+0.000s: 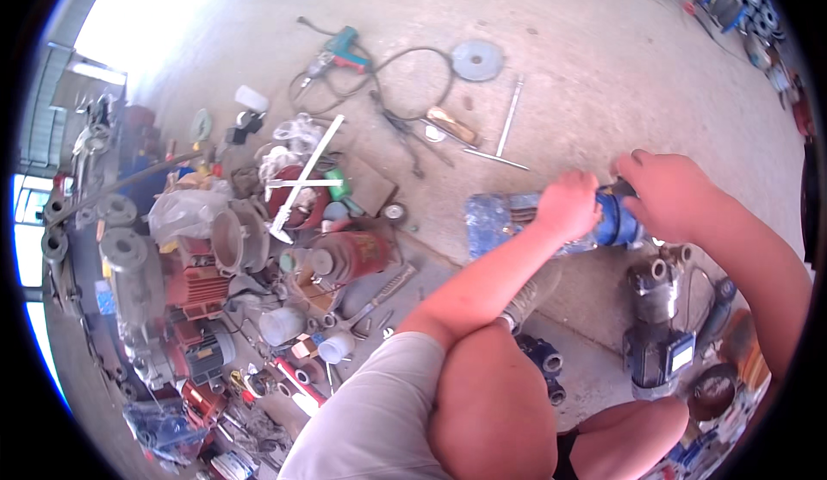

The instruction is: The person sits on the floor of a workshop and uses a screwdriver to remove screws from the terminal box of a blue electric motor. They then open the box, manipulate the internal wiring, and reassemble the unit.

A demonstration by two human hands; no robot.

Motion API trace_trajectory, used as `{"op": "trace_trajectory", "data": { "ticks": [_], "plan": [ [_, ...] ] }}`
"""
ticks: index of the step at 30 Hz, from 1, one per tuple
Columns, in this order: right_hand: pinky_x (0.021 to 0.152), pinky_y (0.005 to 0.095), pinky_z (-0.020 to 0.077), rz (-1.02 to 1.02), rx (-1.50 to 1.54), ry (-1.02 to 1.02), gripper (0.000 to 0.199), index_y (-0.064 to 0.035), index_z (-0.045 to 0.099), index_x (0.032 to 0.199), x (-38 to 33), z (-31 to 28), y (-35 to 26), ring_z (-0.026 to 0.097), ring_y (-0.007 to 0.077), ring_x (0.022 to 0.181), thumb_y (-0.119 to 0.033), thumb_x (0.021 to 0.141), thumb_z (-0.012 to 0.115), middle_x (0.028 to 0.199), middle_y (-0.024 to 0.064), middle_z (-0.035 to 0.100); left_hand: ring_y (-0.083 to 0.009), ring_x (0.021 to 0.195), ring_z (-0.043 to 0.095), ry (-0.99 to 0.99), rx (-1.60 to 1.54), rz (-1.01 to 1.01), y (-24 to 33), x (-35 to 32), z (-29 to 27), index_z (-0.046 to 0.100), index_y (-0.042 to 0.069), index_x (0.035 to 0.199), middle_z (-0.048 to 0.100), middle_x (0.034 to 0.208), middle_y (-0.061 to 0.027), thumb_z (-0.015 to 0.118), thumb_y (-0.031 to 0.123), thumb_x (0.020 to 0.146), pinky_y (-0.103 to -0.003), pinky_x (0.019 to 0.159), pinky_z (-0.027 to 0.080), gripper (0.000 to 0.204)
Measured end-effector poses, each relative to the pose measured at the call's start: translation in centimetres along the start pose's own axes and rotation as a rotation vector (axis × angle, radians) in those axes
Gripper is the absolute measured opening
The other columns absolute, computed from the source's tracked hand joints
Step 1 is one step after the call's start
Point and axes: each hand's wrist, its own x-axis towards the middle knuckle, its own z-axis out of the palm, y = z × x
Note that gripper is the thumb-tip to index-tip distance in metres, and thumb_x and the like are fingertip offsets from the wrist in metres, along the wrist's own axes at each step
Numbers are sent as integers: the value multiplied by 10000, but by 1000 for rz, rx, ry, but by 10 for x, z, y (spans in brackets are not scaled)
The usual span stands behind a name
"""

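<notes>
On the floor in front of me lies a long, worn blue metal machine part point(491, 217), with a cylindrical end point(613, 221) toward the right. My left hand point(570, 208) is closed on its middle, the forearm crossing over my raised knee. Around the upper edge of the right end curl the fingers of my right hand point(663, 191). A small dark piece shows between the two hands, but its kind is unclear. My palms and the undersides of my fingers are hidden.
Farther off lie a teal power drill point(343, 49) with its cord, a grey disc point(476, 59) and a T-shaped metal bar point(510, 127). At left are a large white caliper point(306, 183) and red motors point(196, 283). A dark motor unit point(656, 342) stands by my right arm.
</notes>
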Motion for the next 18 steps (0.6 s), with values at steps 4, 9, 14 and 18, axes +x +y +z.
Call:
{"op": "trace_trajectory", "data": {
  "ticks": [4, 9, 14, 18],
  "plan": [
    [794, 511, 557, 29, -80, -65, 267, -35, 656, 1044, 12, 10, 4, 707, 408, 899, -292, 973, 668, 912, 176, 710, -348, 1063, 667, 27, -21, -3, -7, -8, 0, 623, 69, 1093, 663, 1065, -148, 784, 230, 836, -467, 887, 568, 344],
    [763, 499, 553, 243, -82, -14, 256, -62, 675, 1026, 20, 18, 7, 713, 379, 877, -314, 983, 662, 900, 151, 714, -354, 1037, 661, 91, -45, 35, -3, -7, 0, 621, 50, 1038, 642, 1034, -153, 797, 200, 814, -464, 853, 571, 322],
    [743, 517, 564, -265, -314, -125, 282, -67, 704, 940, 20, 5, 22, 726, 375, 857, -337, 989, 640, 886, 159, 738, -323, 1030, 674, 91, -99, 33, -1, -5, 0, 632, 79, 1054, 644, 1018, -112, 789, 189, 828, -455, 836, 577, 297],
    [743, 508, 576, 365, -102, -211, 289, -68, 743, 949, 24, 11, 3, 743, 365, 891, -333, 983, 631, 914, 152, 756, -337, 985, 681, 105, -104, 47, -2, -7, 1, 627, 88, 1050, 641, 1013, -114, 788, 194, 831, -462, 804, 577, 292]
  ]
}}
